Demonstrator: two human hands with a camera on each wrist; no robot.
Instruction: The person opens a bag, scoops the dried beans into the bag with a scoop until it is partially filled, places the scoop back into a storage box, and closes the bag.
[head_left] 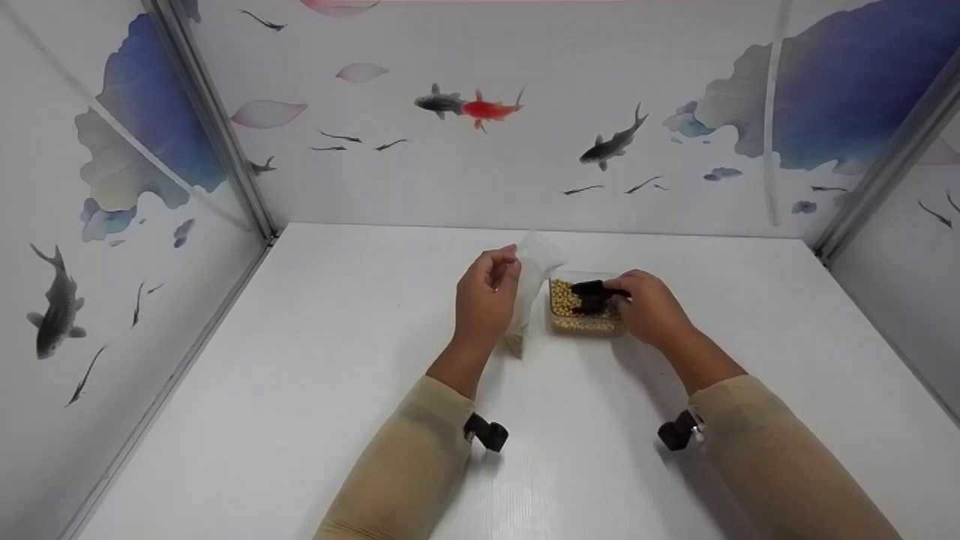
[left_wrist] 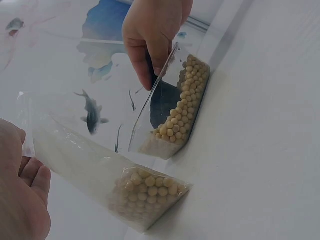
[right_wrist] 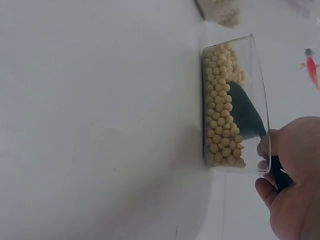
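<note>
A clear plastic bag (head_left: pixel 529 283) with soybeans at its bottom stands on the table; the left hand (head_left: pixel 486 296) pinches it near its top edge. In the left wrist view the bag (left_wrist: pixel 90 155) leans, its beans (left_wrist: pixel 150 192) in the lower corner. Right of it is a clear rectangular container (head_left: pixel 586 325) of soybeans (right_wrist: pixel 220 110). The right hand (head_left: pixel 651 306) grips the handle of a black scoop (head_left: pixel 592 297), whose blade (right_wrist: pixel 245 112) rests among the beans inside the container.
A white table (head_left: pixel 337 360) is enclosed by white panels printed with fish and leaves, joined by metal frame posts (head_left: pixel 217 120). Small black devices (head_left: pixel 487 433) sit at both sleeve cuffs.
</note>
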